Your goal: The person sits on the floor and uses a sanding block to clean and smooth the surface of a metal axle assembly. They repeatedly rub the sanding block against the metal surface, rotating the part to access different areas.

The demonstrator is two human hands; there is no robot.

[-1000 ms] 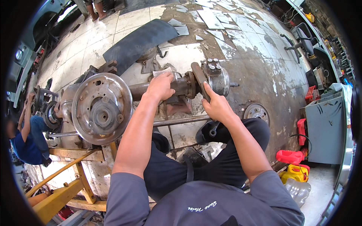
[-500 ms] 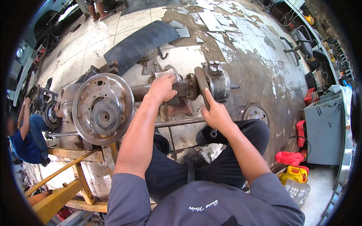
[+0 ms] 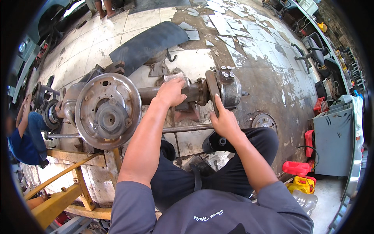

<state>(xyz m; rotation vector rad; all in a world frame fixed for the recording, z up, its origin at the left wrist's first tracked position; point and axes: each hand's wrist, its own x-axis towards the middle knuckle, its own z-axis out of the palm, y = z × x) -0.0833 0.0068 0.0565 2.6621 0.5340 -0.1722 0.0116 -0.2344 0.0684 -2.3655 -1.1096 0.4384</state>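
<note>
Hands (image 3: 170,91) (image 3: 223,121) grip axle (image 3: 194,93); red and yellow jugs' (image 3: 298,168) contents unclear.

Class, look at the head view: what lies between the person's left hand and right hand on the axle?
In the head view, a rusty flange collar on the axle tube sits between the left hand and the right hand, which rests by the dark disc.

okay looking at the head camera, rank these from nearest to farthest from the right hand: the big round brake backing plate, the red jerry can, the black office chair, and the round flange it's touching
1. Round flange: under the right hand fingers.
2. Brake backing plate: to the left, beyond the left hand.
3. Red jerry can: on the floor, lower right.
4. Black office chair: upper right, by the wall.
</note>
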